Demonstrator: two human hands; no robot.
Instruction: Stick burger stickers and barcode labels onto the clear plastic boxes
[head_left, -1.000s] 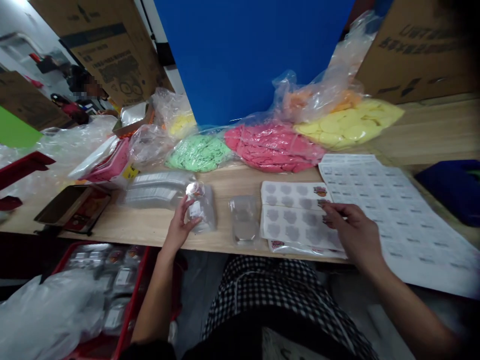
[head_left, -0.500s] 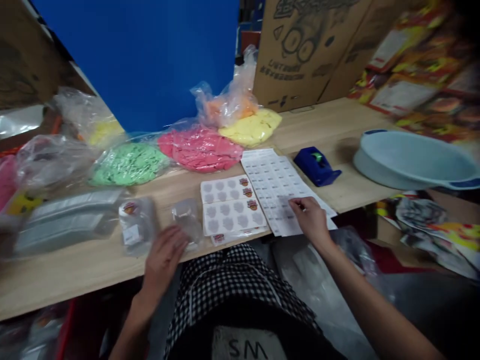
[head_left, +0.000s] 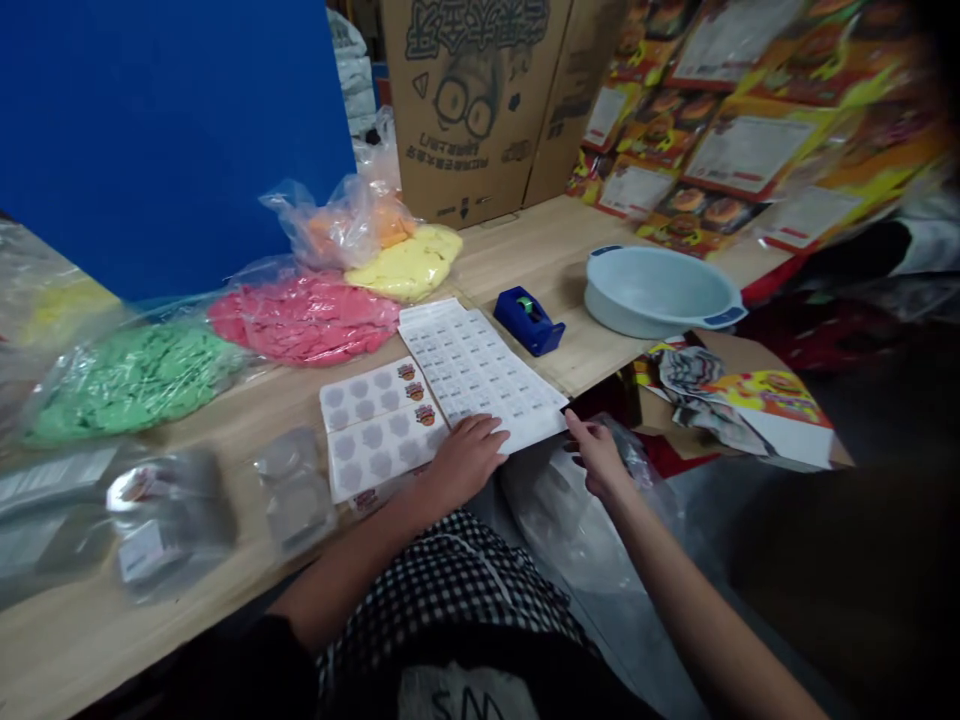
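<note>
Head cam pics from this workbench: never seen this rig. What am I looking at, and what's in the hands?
There's no machine here: these are a person's own bare hands, filmed by one camera worn on their head, looking forward and down, so you see roughly what they see. The left hand lies flat on the near edge of a sheet of printed labels. The right hand is at that sheet's near corner; whether it grips the corner is hard to tell. Beside the sheet are two sheets of stickers. The wooden bench also carries a blue tape dispenser, a pale blue basin and a clear bag of pink pieces.
</note>
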